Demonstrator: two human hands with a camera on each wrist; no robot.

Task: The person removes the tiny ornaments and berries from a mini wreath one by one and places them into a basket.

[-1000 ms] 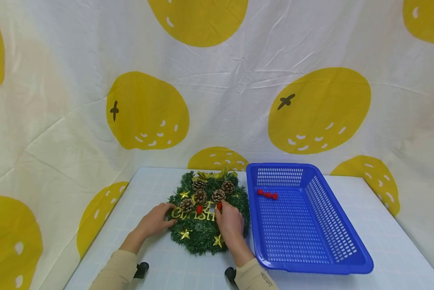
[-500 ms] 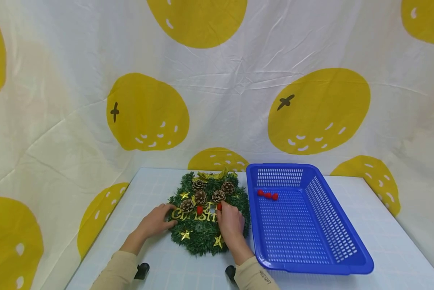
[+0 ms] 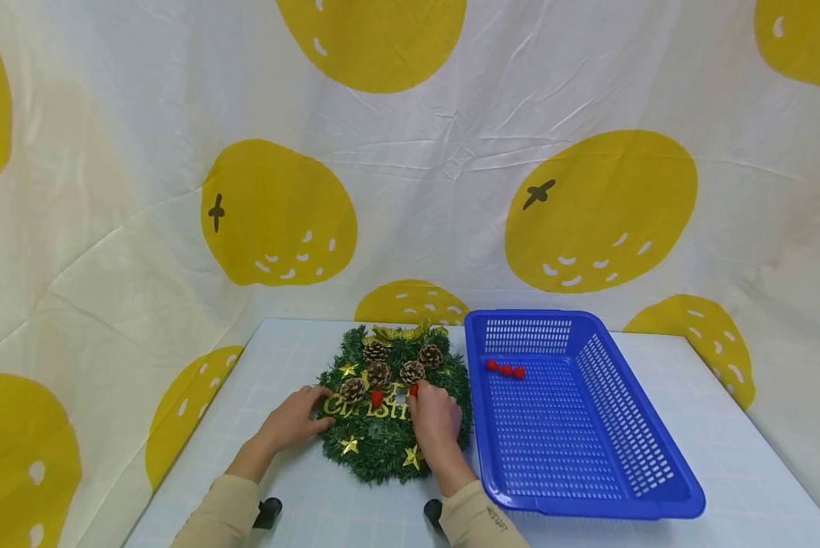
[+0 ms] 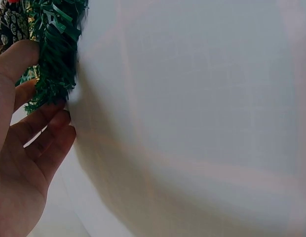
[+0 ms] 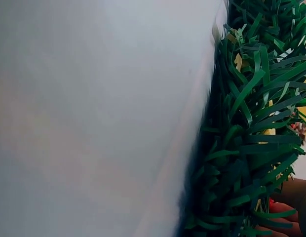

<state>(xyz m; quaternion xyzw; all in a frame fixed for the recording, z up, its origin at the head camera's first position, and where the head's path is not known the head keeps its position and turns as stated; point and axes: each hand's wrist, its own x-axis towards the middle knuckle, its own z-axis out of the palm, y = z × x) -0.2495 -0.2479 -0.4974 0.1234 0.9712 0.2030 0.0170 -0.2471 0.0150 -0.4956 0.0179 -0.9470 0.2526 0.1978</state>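
Right hand pinching small red ball against wreath; left hand gripping its left edge, wreath flat on tabletop. Risk imo: left grip too light, wreath skids, ball pops loose.

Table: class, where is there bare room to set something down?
Bare table lies right of the basket and left of the left hand. The basket's floor nearer than its red berries is free. Crowded: the wreath, with pinecones, stars and the right hand.
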